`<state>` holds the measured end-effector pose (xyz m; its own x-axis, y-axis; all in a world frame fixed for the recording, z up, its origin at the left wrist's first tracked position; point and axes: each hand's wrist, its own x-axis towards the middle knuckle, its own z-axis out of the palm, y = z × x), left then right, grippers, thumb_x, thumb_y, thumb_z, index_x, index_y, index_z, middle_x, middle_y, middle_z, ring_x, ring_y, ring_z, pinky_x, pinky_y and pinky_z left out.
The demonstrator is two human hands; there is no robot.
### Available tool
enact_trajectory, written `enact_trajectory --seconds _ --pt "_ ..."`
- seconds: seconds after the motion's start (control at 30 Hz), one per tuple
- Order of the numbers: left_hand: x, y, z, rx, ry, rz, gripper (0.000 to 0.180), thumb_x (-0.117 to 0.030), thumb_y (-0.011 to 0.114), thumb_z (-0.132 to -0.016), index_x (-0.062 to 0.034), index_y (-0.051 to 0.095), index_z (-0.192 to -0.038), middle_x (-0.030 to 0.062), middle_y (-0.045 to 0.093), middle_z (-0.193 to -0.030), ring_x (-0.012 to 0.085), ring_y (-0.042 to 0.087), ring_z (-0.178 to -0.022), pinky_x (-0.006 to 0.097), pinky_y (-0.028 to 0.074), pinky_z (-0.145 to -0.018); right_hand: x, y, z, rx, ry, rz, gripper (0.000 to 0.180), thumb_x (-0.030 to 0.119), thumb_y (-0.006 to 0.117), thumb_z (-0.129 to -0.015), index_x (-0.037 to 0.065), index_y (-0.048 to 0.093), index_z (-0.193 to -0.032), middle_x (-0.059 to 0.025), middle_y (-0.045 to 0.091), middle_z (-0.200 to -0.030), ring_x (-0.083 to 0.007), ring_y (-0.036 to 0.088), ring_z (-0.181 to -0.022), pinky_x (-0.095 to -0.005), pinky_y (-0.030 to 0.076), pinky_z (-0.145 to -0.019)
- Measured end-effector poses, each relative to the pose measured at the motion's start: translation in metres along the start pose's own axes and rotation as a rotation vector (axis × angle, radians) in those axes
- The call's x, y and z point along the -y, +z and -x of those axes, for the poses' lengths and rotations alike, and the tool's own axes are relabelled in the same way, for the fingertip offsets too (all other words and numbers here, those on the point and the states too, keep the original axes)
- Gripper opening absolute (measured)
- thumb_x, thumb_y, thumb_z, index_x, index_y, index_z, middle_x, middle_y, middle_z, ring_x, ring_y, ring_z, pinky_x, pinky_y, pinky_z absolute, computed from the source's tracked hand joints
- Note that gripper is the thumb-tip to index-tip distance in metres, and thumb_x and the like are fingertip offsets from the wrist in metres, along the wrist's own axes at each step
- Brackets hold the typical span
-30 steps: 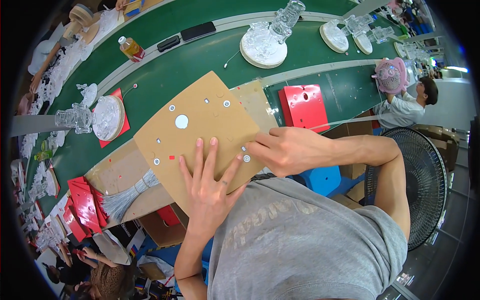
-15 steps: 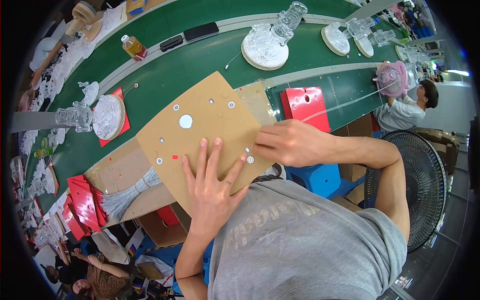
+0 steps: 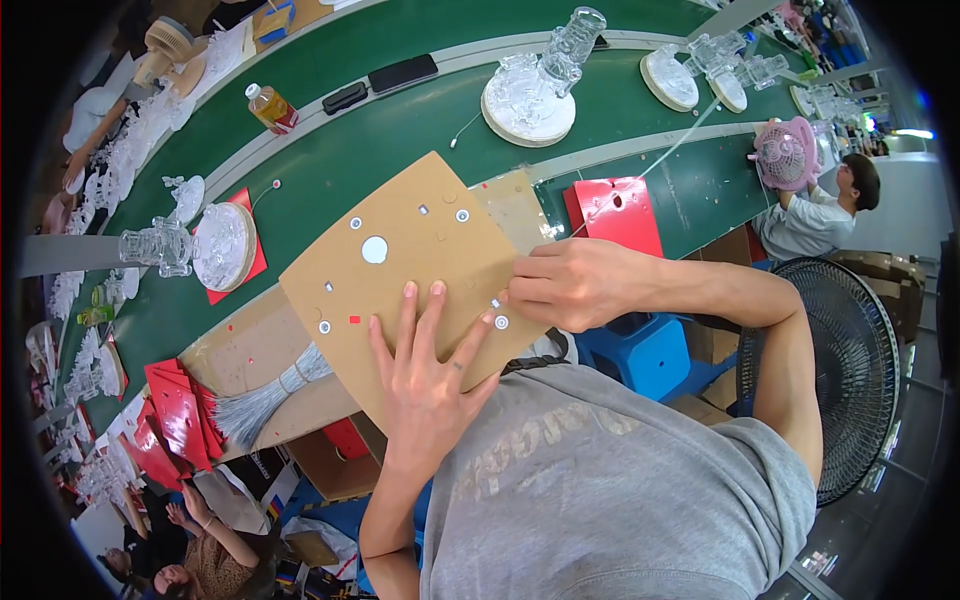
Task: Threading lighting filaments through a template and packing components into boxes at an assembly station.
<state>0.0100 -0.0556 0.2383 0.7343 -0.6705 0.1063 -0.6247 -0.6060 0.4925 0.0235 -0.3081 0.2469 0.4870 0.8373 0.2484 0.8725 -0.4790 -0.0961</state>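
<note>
A tan board (image 3: pixel 400 205) with a large round hole, small slots and metal-ringed holes lies tilted on the bench before me. My left hand (image 3: pixel 425 375) rests flat on its lower part, fingers spread, index finger near a small slot (image 3: pixel 495 303). At the board's right edge, my right hand (image 3: pixel 580 285) is closed in a pinch beside that slot. A long thin pale wire tie (image 3: pixel 672 150) runs from behind this hand up and to the right. The pinched end is hidden by the fingers.
A bundle of grey wire ties (image 3: pixel 265 400) and red boards (image 3: pixel 180 415) lie at left. Red panels (image 3: pixel 615 215) lie at right. Clear plastic assemblies on round bases (image 3: pixel 530 115) stand on the green bench, with a bottle (image 3: pixel 272 108) beyond. A black fan (image 3: pixel 825 380) stands near my right arm.
The wire tie's far end has swung up and to the left. The left hand stays on the board and the right stays pinched at its edge.
</note>
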Motion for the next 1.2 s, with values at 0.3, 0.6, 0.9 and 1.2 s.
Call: enact_trajectory --seconds 0.3,0.6,0.9,1.2 --pt "0.005 0.004 0.009 -0.028 0.029 0.021 0.076 -0.023 0.088 -0.057 -0.0245 0.064 -0.129 0.0165 0.042 -0.15 0.0395 0.036 -0.14 0.069 0.025 -0.107 0.001 0.0 0.002 -0.041 -0.011 -0.017 0.014 0.014 0.065 -0.062 0.002 0.06 -0.067 -0.0052 0.049 -0.078 -0.0171 0.058 -0.077 -0.0283 0.053 -0.056" --pt "0.005 0.002 0.006 0.013 0.039 -0.029 0.076 -0.024 0.088 -0.058 -0.022 0.063 -0.13 0.0189 0.039 -0.151 0.0412 0.033 -0.141 0.07 0.024 -0.107 0.001 -0.002 0.0 0.029 0.001 -0.044 0.026 0.012 0.065 -0.067 -0.005 0.066 -0.086 -0.0066 0.054 -0.08 -0.0172 0.06 -0.075 -0.029 0.054 -0.06" --pt "0.007 0.004 0.006 0.012 0.044 0.0 0.074 -0.025 0.087 -0.059 -0.0213 0.064 -0.129 0.0189 0.039 -0.151 0.0412 0.032 -0.142 0.07 0.022 -0.108 0.01 0.005 -0.001 -0.046 0.035 -0.035 0.015 0.013 0.064 -0.062 -0.001 0.058 -0.063 -0.0077 0.047 -0.074 -0.0182 0.055 -0.062 -0.0297 0.051 -0.05" --pt "0.005 0.004 0.007 -0.001 0.047 0.049 0.074 -0.022 0.088 -0.056 -0.0207 0.065 -0.127 0.0193 0.039 -0.151 0.042 0.032 -0.142 0.071 0.022 -0.108 0.005 -0.005 0.008 -0.031 0.06 -0.061 0.029 0.008 0.064 -0.068 -0.008 0.064 -0.092 -0.0082 0.053 -0.078 -0.0193 0.059 -0.07 -0.0301 0.053 -0.055"
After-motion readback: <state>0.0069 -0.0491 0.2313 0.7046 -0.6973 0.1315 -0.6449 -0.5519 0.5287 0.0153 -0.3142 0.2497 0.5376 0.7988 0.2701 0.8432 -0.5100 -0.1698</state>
